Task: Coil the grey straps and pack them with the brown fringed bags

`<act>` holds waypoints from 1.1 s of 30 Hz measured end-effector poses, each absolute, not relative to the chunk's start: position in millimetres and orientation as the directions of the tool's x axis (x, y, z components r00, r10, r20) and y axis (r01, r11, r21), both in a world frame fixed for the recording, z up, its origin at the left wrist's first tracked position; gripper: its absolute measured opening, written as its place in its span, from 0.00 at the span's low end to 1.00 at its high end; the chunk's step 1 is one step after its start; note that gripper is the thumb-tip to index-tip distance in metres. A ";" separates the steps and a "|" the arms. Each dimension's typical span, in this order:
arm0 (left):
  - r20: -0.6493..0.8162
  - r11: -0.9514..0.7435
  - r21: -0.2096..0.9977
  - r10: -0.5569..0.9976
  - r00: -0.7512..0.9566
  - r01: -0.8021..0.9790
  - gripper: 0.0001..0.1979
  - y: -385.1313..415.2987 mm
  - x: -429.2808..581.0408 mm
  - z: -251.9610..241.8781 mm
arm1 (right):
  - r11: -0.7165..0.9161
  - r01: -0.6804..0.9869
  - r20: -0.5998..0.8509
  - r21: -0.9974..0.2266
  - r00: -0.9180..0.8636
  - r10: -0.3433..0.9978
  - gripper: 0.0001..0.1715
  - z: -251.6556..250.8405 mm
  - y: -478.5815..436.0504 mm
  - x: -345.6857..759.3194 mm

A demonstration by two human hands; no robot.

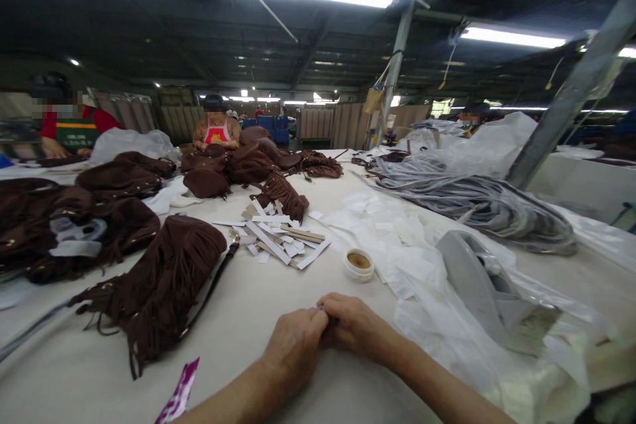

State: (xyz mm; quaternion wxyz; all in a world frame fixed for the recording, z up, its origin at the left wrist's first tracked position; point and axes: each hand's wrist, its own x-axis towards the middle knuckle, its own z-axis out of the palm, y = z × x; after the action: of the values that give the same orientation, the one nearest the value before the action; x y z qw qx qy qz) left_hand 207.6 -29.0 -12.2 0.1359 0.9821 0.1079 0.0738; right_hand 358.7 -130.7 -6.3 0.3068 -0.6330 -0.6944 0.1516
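Note:
My left hand [297, 343] and my right hand [352, 326] meet over the white table [248, 384]. Both are closed, fingertips pressed together around something small and dark that the fingers mostly hide. Just beyond them stands a small round white tub [358, 265] with brownish contents. Behind it lies a loose pile of white and grey card strips [283, 238]. To the left rests a dark brown fringed handbag [173, 271] with a strap along its side, apart from my hands.
More brown bags [233, 165] cover the table's far side and left. On the right are a grey tape dispenser [481, 285], crumpled white sheets [387, 232] and a bundle of grey strips [472, 199]. A purple-and-white wrapper [179, 391] lies at front left. Co-workers [216, 126] sit across the table.

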 end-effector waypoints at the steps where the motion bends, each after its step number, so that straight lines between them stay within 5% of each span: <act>1: 0.111 -0.945 0.292 0.184 0.977 0.145 0.06 -23.2 204.8 -8.3 | 0.193 0.770 0.233 -0.608 -0.060 0.971 0.05 -4.1 -129.6 361.5; 5: 0.150 -0.943 0.330 0.011 0.989 -0.039 0.15 7.2 200.2 7.4 | 0.276 0.745 0.227 -0.608 -0.170 0.959 0.04 0.3 -124.8 369.3; 8: 0.219 -0.948 0.280 -0.090 0.972 -0.151 0.09 14.9 208.9 9.7 | 0.232 0.737 0.221 -0.634 -0.114 0.969 0.06 -3.4 -122.9 370.7; 18: 0.433 -0.999 -0.050 -0.022 0.901 0.000 0.04 -27.2 223.8 -23.2 | 0.119 0.426 0.236 -0.897 0.234 0.943 0.19 -17.1 -133.3 372.3; 22: 0.405 -0.988 0.032 0.150 0.902 0.150 0.07 -31.8 229.0 -29.1 | -0.096 0.603 0.184 -0.792 0.386 0.904 0.05 -6.2 -131.8 362.4; 25: 0.348 -0.959 0.114 0.281 0.894 0.258 0.10 -33.3 232.8 -32.5 | -0.327 0.640 0.056 -0.695 0.501 0.863 0.10 1.5 -124.5 354.6; 33: 0.320 -0.905 0.387 0.312 0.895 0.177 0.14 -33.4 223.4 -35.2 | -0.336 0.794 0.001 -0.507 0.390 0.921 0.09 18.4 -100.8 358.2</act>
State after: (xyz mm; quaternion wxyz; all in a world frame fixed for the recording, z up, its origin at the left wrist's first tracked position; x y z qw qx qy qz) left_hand 223.4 -33.4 -35.2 0.1768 0.9572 0.1276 0.1905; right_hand 358.2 -100.8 18.4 0.2196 -0.8043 -0.5329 0.1447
